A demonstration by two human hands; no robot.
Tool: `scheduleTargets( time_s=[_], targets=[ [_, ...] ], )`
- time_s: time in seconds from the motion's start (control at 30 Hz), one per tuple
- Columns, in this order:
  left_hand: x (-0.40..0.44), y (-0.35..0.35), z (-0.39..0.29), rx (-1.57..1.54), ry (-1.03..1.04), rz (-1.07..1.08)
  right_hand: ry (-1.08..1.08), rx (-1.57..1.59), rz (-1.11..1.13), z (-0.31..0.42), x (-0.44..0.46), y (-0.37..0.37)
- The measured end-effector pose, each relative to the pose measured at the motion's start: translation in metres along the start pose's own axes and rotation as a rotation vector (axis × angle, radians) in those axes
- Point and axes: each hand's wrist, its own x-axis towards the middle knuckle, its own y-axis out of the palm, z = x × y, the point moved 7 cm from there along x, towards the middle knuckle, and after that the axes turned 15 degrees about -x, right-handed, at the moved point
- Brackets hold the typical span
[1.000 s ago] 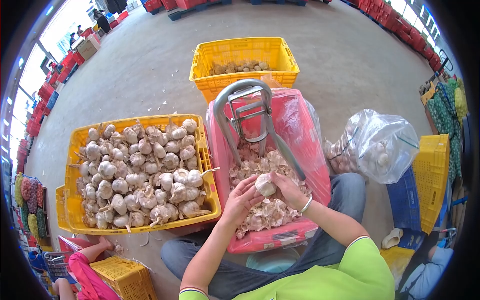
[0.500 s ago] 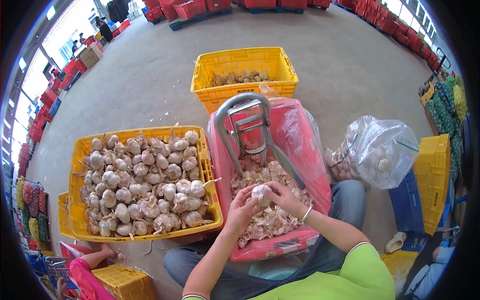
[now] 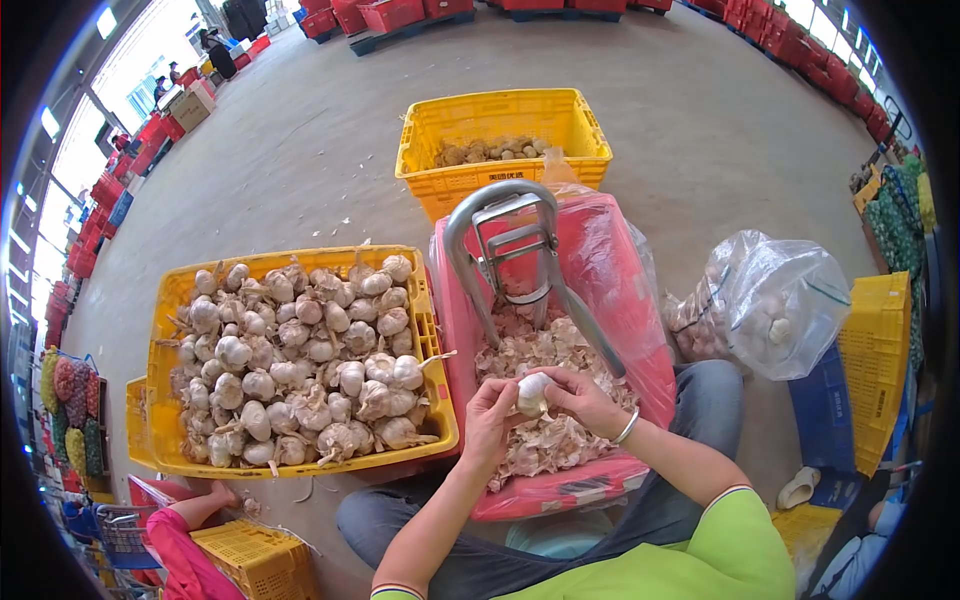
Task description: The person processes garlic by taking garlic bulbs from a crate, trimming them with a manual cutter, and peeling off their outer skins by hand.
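Note:
Between my two hands is a white garlic bulb [image 3: 532, 394], held over the pink plastic-lined crate [image 3: 628, 290]. My left hand [image 3: 490, 418] grips the bulb's left side with closed fingers. From the other side, my right hand [image 3: 590, 400] pinches it with thumb and fingers; a bracelet circles that wrist. Loose garlic skins [image 3: 540, 450] fill the bottom of the crate below. A grey metal cutter with long handles [image 3: 512, 240] stands in the crate, just beyond my hands. To the left, a yellow crate [image 3: 441, 380] is heaped with untrimmed garlic bulbs [image 3: 300, 360].
Ahead stands another yellow crate [image 3: 590, 160] with brown pieces at its bottom. A clear plastic bag of garlic [image 3: 775, 310] lies on the right, beside blue and yellow crates [image 3: 880, 370]. At lower left, a person's pink-clothed leg [image 3: 185, 550] shows near a yellow basket [image 3: 262, 560].
The bulb has been turned in my fingers and now shows a smoother, whiter side. The whole view has shifted slightly, with the crates appearing a little farther right.

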Motion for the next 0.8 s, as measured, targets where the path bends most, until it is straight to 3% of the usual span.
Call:
scheduleTargets(
  time_s=[0.2,0.43,0.53,0.57,0.67,0.8],
  targets=[
    [0.001,0.001,-0.011,0.153,0.153,-0.071,0.031,0.314,0.093,-0.011,0.004,0.006],
    [-0.001,0.008,-0.013,0.184,0.124,-0.056,0.010,0.301,0.043,-0.007,0.003,0.001],
    [-0.005,0.020,-0.016,0.329,0.223,0.018,0.020,0.289,0.018,-0.007,0.002,0.000],
    [-0.006,0.023,-0.025,0.492,0.379,0.030,0.016,0.288,0.010,-0.006,0.002,0.000],
    [-0.018,0.036,-0.034,0.706,0.556,0.002,0.002,0.285,-0.016,-0.001,0.000,0.002],
    [-0.020,0.030,-0.029,0.739,0.588,0.001,-0.016,0.229,-0.045,-0.001,-0.001,0.004]
  ],
)
